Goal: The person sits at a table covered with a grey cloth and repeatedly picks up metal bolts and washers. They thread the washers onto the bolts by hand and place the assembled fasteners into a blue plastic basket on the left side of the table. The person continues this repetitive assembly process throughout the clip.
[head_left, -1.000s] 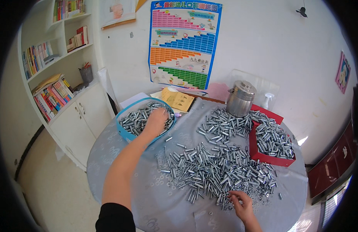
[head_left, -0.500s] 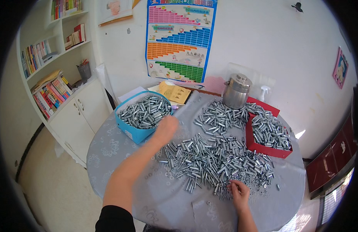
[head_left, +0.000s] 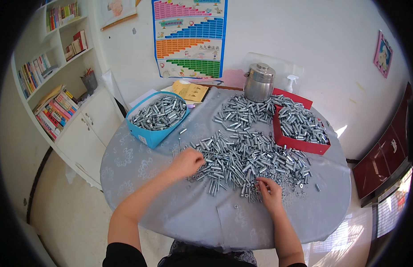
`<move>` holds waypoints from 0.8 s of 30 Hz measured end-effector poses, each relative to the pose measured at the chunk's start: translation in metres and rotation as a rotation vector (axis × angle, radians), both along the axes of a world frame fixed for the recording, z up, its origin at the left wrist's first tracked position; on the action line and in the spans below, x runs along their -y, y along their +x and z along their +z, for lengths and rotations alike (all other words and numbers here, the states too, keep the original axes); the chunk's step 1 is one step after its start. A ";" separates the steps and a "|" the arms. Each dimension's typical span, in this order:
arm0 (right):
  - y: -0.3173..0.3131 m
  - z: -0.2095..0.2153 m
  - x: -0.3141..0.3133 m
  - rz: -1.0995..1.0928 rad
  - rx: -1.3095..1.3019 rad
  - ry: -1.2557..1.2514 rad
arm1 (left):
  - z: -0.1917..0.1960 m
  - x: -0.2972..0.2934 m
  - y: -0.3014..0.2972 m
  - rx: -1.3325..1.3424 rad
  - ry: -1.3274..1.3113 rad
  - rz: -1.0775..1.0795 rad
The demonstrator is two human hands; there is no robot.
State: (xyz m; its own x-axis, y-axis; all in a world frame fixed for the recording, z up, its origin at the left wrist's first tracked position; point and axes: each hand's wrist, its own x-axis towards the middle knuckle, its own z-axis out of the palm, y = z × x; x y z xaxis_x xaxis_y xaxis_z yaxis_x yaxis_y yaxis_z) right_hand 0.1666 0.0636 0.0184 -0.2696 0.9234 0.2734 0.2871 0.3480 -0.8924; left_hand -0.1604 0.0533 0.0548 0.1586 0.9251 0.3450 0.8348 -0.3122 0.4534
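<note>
A big heap of small silver metal bolts (head_left: 251, 155) covers the middle of a round table with a grey cloth (head_left: 171, 209). My left hand (head_left: 188, 162) rests at the heap's left edge, fingers curled over a few bolts; whether it grips one I cannot tell. At the heap's near edge my right hand (head_left: 269, 192) pinches at small pieces among loose washers. A blue box (head_left: 148, 135) full of bolts stands at the far left of the table. A red box (head_left: 300, 143), also filled with bolts, stands at the right.
A steel canister (head_left: 259, 82) stands at the table's far side beside a yellow booklet (head_left: 191, 91) and a spray bottle (head_left: 292, 82). White cabinets and bookshelves (head_left: 59, 111) line the left wall. A colourful chart (head_left: 188, 38) hangs on the back wall.
My left hand has come back from the blue box to the left edge of the heap. My right hand has stayed at the heap's near edge.
</note>
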 end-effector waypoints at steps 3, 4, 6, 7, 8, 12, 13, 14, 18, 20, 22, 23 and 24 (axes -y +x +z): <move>0.002 0.001 -0.001 -0.018 0.042 0.073 | -0.009 0.033 0.041 0.097 -0.229 0.068; 0.002 0.002 0.000 -0.027 0.044 0.097 | -0.009 0.043 0.053 0.079 -0.277 0.097; 0.007 0.004 -0.002 -0.068 0.011 0.092 | -0.013 0.056 0.067 0.063 -0.317 0.155; 0.009 0.001 -0.005 -0.095 -0.001 0.095 | -0.017 0.061 0.072 0.066 -0.314 0.184; 0.010 -0.004 -0.010 -0.118 -0.012 0.099 | -0.022 0.065 0.075 0.070 -0.310 0.218; 0.016 -0.009 -0.019 -0.142 -0.021 0.065 | -0.043 0.068 0.075 0.167 -0.342 0.283; 0.015 -0.006 -0.016 -0.158 0.025 0.058 | -0.046 0.068 0.075 0.174 -0.345 0.303; 0.015 -0.007 -0.016 -0.153 0.083 0.182 | -0.045 0.069 0.078 0.182 -0.349 0.319; 0.009 -0.006 -0.014 -0.054 0.259 0.515 | -0.051 0.075 0.080 0.239 -0.278 0.376; 0.004 -0.011 -0.019 0.004 0.294 0.591 | -0.054 0.077 0.079 0.316 -0.217 0.383; -0.002 -0.021 -0.025 0.002 0.337 0.619 | -0.053 0.079 0.078 0.387 -0.168 0.355; -0.007 -0.023 -0.027 -0.002 0.344 0.637 | -0.052 0.079 0.076 0.418 -0.148 0.326; -0.009 -0.024 -0.027 -0.006 0.352 0.655 | -0.050 0.080 0.075 0.448 -0.127 0.296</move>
